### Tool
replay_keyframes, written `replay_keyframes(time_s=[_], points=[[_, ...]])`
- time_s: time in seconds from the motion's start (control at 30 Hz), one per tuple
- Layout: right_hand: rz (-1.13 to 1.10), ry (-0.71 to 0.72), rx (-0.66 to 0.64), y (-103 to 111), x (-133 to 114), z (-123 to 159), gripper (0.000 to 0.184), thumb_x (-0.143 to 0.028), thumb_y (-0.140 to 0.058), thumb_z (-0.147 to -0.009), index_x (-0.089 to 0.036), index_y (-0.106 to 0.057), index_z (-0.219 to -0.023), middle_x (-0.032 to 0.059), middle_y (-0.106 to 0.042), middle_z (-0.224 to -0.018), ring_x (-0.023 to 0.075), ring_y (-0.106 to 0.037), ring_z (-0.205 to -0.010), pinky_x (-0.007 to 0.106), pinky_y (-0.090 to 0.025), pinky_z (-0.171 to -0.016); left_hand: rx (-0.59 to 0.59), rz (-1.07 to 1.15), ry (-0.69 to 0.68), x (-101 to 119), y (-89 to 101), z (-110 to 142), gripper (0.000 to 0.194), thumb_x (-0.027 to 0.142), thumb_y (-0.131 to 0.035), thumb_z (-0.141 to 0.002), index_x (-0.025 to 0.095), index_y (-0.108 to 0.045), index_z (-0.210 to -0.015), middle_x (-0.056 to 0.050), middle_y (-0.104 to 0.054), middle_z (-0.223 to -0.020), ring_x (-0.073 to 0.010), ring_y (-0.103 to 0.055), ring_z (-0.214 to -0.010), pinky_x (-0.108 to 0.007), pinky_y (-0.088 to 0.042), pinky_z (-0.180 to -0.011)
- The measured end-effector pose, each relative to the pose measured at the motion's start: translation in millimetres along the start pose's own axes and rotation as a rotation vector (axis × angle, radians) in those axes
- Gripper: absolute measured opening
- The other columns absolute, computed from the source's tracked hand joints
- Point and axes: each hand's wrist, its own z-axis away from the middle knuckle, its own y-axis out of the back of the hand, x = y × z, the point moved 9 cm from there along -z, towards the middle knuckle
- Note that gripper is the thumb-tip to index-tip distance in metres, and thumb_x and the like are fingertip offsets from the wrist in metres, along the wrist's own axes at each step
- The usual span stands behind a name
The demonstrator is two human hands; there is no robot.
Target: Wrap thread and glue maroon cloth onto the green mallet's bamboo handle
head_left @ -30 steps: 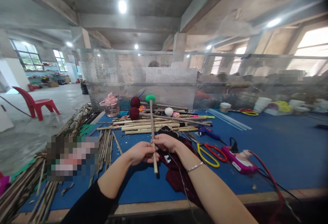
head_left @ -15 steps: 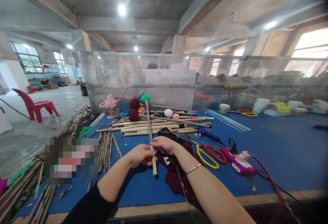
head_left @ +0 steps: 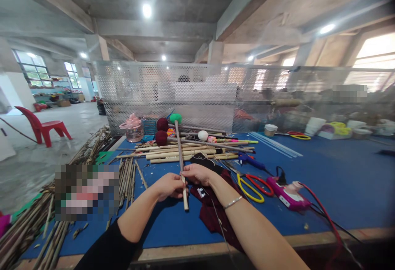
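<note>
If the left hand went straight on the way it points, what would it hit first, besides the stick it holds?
Probably the right hand, on the same stick; depth is hard to judge.

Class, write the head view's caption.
Left hand and right hand hold a thin brown wooden stick with round green head above a blue tabletop.

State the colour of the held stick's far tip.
The tip of the stick is bright green; it shows best in the head view.

Ceiling lamps [head_left: 147, 10] glare (windows [head_left: 377, 52] too) while the right edge blurs.
</note>
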Motion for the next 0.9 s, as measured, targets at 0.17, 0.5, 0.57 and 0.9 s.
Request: replay_keyframes(time_s=[0.17,0.5,0.57,0.9], points=[[0.03,-0.011,0.057,3.7,2.8,-2.8,0.03,-0.038,-0.066,-0.066,-0.016,-0.045,-0.067,-0.0125,-0.027,-0.037,0.0018,-0.014,-0.032,0.02,-0.005,-0.034,0.066,-0.135,0.032,-4.9,5.6,0.5,0.037,0.044,-0.069,-0.053,0.014,-0.05,-0.062,0.0,-0.056,-0.053,-0.0086,-0.052,-0.047,-0.022,-0.042,-0.049],[0.029,-0.027,0.005,3.0,6.2,-4.0,0.029,-0.04,-0.065,-0.067,-0.016,-0.049,-0.071,-0.0125,-0.027,-0.038,0.0018,-0.014,-0.031,0.019,-0.005,-0.033,-0.026,-0.022,0.051,-7.1,-0.4,-0.3,0.037,0.036,-0.075,-0.047,0.012,-0.053,-0.064,-0.002,-0.061,-0.061,-0.0079,-0.055,-0.052,-0.021,-0.045,-0.056],[0.033,-0.025,0.018,3.9,6.0,-4.2,0.029,-0.039,-0.066,-0.066,-0.016,-0.049,-0.071,-0.0125,-0.028,-0.037,0.0018,-0.015,-0.031,0.019,-0.005,-0.033,-0.022,-0.017,0.055,-6.5,-0.3,0.6,0.036,0.036,-0.074,-0.048,0.013,-0.054,-0.068,-0.002,-0.062,-0.063,-0.0086,-0.056,-0.053,-0.021,-0.045,-0.056],[0.012,-0.026,0.033,2.6,3.6,-1.9,0.03,-0.037,-0.067,-0.064,-0.017,-0.046,-0.069,-0.0128,-0.026,-0.037,0.0019,-0.014,-0.032,0.019,-0.005,-0.033,0.045,-0.274,0.016,-4.9,6.0,1.4,0.046,0.054,-0.07,-0.05,0.012,-0.053,-0.06,-0.004,-0.059,-0.052,-0.0105,-0.054,-0.046,-0.022,-0.041,-0.049]])
